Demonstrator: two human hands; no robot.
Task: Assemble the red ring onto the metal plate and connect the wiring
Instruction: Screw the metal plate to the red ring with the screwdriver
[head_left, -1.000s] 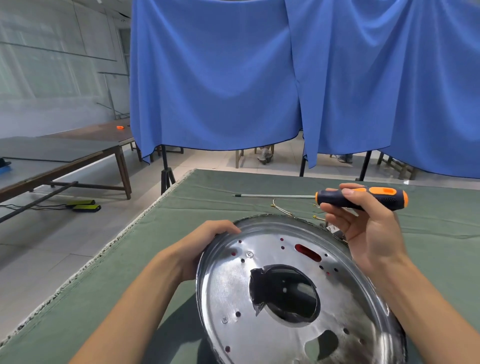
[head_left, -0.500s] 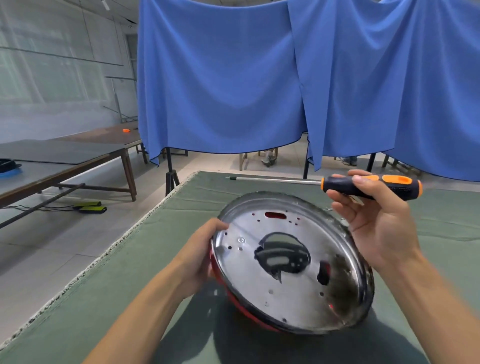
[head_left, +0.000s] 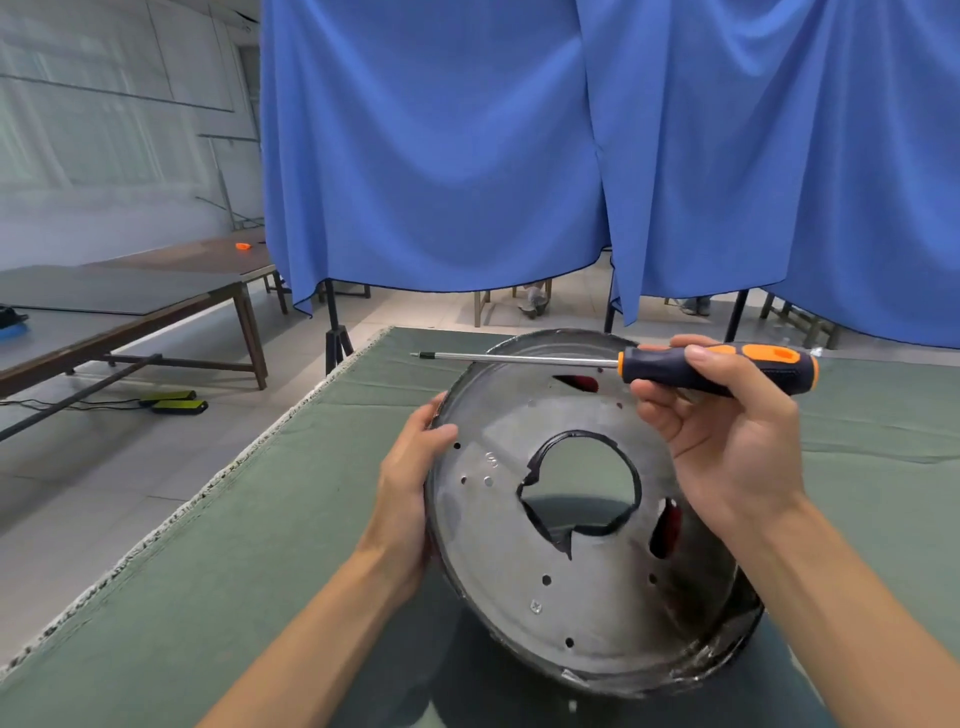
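Observation:
A round metal plate (head_left: 519, 582) with a large centre hole and several small holes is tilted up towards me above the green table. My left hand (head_left: 410, 483) grips its left rim, thumb on the face. Bits of the red ring (head_left: 667, 527) show through slots in the plate; the rest is hidden behind it. My right hand (head_left: 727, 436) holds a black and orange screwdriver (head_left: 717, 366) by the handle, its shaft pointing left across the plate's top edge. No wiring is visible.
The green cloth-covered table (head_left: 260, 545) has its left edge close to my left arm, with floor beyond. Blue curtains (head_left: 467, 156) hang behind the table's far edge. Wooden tables (head_left: 130, 312) stand at the left.
The plate has been tipped up steeper towards me and turned, its lower edge now nearer me. My right hand with the screwdriver stays over the plate's upper right.

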